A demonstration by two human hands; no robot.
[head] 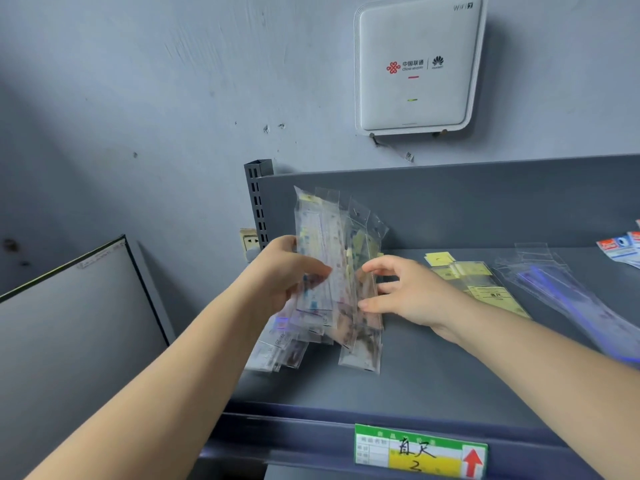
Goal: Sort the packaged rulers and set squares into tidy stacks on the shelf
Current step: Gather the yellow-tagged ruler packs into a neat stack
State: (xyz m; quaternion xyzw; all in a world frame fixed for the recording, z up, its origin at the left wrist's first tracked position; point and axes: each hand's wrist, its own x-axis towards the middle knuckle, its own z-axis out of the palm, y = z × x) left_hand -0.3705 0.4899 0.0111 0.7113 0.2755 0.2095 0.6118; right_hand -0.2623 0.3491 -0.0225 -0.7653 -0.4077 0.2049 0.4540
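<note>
A bundle of clear-packaged rulers [325, 244] stands upright at the left end of the grey shelf [433, 368]. My left hand [287, 271] grips the bundle from its left side, thumb across the front. My right hand [405, 289] is at the bundle's right edge, with its fingertips on the packets. Several more ruler packets [277, 351] lie flat under the bundle. A yellow-labelled ruler pack [481, 282] lies flat to the right, and beyond it clear packs with blue rulers [568, 299].
The shelf's back panel [485, 206] and a slotted upright post [258, 199] stand behind the bundle. A white router [415, 64] hangs on the wall above. Red-and-blue packets [623, 249] lie at the far right. A green-and-yellow label [419, 452] marks the shelf's front edge. A grey board [76, 323] leans at left.
</note>
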